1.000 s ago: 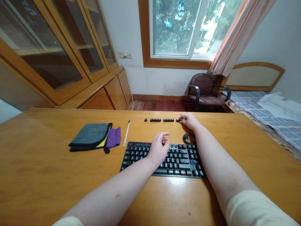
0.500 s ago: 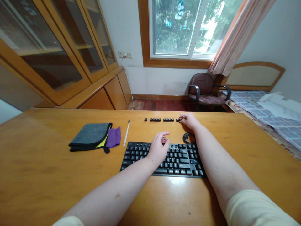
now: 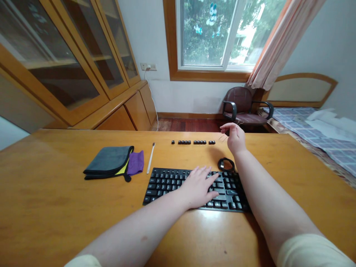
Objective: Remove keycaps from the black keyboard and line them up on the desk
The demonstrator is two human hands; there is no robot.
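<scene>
My left hand [image 3: 198, 187] lies spread with its fingers apart on the black keyboard [image 3: 164, 181], over its middle and right keys. Raised above the table's far side, my right hand [image 3: 235, 137] has its fingers closed around a thin wire keycap puller [image 3: 223, 138], whose wires point down and left. Black keycaps stand in a row near the far edge: a single one [image 3: 172, 142], two longer groups [image 3: 184, 142] and a short group [image 3: 211, 142] nearest my right hand. A coiled black USB cable [image 3: 226, 164] lies behind the keyboard's right end.
Left of the keyboard are a white toothbrush [image 3: 151, 158], a folded grey cloth [image 3: 108, 161] and a purple cloth [image 3: 135, 162] beside it. Beyond the wooden table [image 3: 55, 207] stand a chair [image 3: 239, 105], a bed [image 3: 303, 115] and a glass-doored cabinet [image 3: 108, 92].
My right hand has lifted from the rightmost keycaps with the keycap puller, moving up and right. My left hand has lowered and spread flat onto the keyboard.
</scene>
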